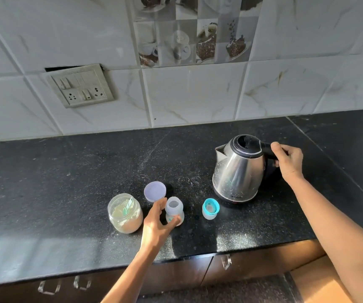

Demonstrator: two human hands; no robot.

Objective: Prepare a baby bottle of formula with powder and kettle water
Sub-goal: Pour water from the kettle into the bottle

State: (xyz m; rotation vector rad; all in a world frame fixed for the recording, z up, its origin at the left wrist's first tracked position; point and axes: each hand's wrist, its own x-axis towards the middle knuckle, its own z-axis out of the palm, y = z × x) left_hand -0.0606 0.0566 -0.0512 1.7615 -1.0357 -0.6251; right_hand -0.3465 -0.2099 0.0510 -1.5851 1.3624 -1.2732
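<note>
Water is the step in hand, I judge: my right hand [287, 159] grips the handle of the steel electric kettle [239, 169], and my left hand [157, 221] holds the clear uncapped baby bottle [174, 212] upright on the black speckled surface [66, 182]. Next I must lift the kettle and tilt its spout over that narrow mouth.

Hidden under the right hand [288, 161]: the grip of the kettle [237, 171] handle. Covered by fingers of the left hand [156, 225]: the bottle [174, 208] lower side. Too small to read: print [235, 196] on the kettle's base. Half sunk in powder, blurred through the jar [125, 219]: a green scoop [128, 206]. Cut off by bottom and right edges: both forearms [338, 237].
</note>
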